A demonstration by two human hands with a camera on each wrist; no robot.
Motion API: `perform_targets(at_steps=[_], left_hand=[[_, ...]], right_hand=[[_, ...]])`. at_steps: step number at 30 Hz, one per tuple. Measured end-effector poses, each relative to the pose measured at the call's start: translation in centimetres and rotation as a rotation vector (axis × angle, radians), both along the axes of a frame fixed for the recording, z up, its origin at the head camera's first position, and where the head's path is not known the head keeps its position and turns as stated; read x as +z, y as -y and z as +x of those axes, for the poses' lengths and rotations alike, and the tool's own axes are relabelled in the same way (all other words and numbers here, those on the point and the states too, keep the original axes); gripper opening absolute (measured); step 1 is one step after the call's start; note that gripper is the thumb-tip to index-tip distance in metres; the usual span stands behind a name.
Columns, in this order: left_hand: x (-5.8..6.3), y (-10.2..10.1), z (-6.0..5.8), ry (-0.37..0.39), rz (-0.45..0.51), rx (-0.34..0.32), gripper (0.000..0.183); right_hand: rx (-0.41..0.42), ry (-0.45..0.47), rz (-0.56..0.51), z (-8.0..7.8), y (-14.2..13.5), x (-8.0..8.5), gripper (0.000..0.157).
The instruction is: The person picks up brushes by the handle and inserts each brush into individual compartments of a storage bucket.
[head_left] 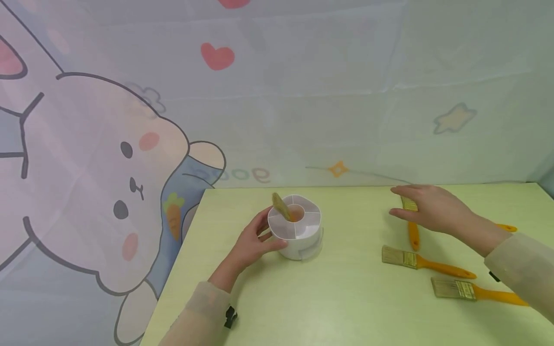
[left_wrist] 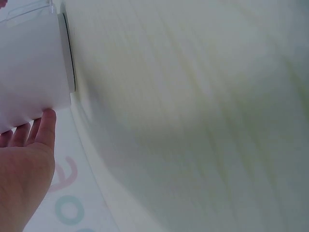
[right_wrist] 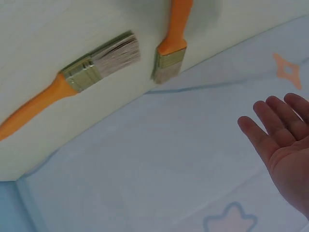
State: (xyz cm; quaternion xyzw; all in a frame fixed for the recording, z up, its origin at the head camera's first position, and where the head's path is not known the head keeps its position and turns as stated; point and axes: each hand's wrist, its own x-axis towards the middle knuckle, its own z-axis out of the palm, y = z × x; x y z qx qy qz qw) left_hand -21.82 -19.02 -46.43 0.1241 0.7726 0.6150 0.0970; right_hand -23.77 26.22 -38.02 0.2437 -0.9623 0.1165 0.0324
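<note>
My left hand (head_left: 253, 244) grips the left side of a white round divided organizer (head_left: 308, 218), thumb in front and fingers behind. The left wrist view shows the fingertips against the organizer's smooth wall (left_wrist: 34, 67). A paintbrush (head_left: 281, 206) stands tilted in its centre compartment, bristles up. On the right, my right hand (head_left: 437, 207) hovers with fingers extended, holding nothing. It partly covers a paintbrush (head_left: 413, 235) with an orange handle. In the right wrist view the hand (right_wrist: 289, 150) is apart from two paintbrushes, one angled (right_wrist: 82, 75) and one nearly upright (right_wrist: 176, 29).
Two more paintbrushes (head_left: 441, 266) (head_left: 480, 291) lie nearer the front right of the pale yellow table (head_left: 346, 298). Another orange handle (head_left: 507, 228) shows beyond the right forearm. A printed cloth (head_left: 311, 115) hangs behind the table's back edge.
</note>
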Motion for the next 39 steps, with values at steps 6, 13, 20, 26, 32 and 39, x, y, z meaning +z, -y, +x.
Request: perform_targets(at_steps=[6,13,20,26,32,39], left_hand=[[-0.1,-0.1,0.1,-0.003,0.003,-0.006,0.093],[0.0,-0.3,0.2,-0.006,0.003,-0.011,0.093],[0.0,-0.4,0.2,-0.007,0.003,-0.01,0.093],[0.0,-0.5,0.3,-0.006,0.004,-0.007,0.093],[0.1,-0.5,0.4,-0.012,-0.002,-0.006,0.093],[0.2,-0.6,0.5,-0.002,-0.012,0.001,0.094]], right_hand=[[-0.061,0.042,0.034,-0.4,-1.9,-1.4,0.073],[-0.102,0.105,0.084,-0.5,-3.5,-2.9,0.075],[-0.114,0.139,0.123,-0.3,-4.6,-4.4,0.078],[-0.114,0.134,0.156,-0.4,-4.9,-5.4,0.077],[-0.099,0.119,0.166,-0.4,-4.9,-6.3,0.077],[-0.085,0.109,0.164,-0.4,-5.0,-7.1,0.077]])
